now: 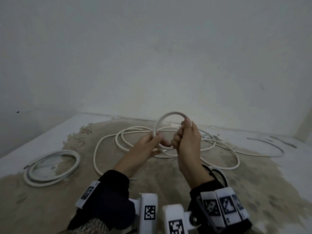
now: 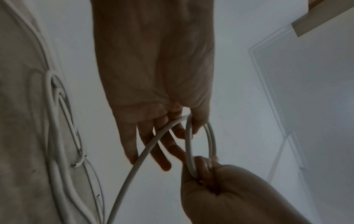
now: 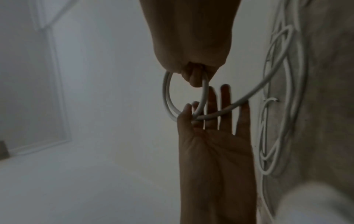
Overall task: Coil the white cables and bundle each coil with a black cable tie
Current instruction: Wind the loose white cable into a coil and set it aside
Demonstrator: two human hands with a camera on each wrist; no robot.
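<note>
Just right of centre in the head view, the right hand [image 1: 186,141] is fisted round the right side of a small white loop [image 1: 170,114] that stands upright above the tabletop [image 1: 253,191]. The left hand [image 1: 148,142] meets the loop's lower left, thumb and forefinger pinching it where the strands cross, the other fingers [image 3: 225,97] held out straight. From that crossing the loose cable [image 1: 104,169] falls away down and left, its slack sprawled in wide, uneven curves across the middle of the frame. The next wrap, I judge, must come from that left side. At lower left lies a finished-looking coil [image 1: 50,168]; whether a tie holds it I cannot tell.
</note>
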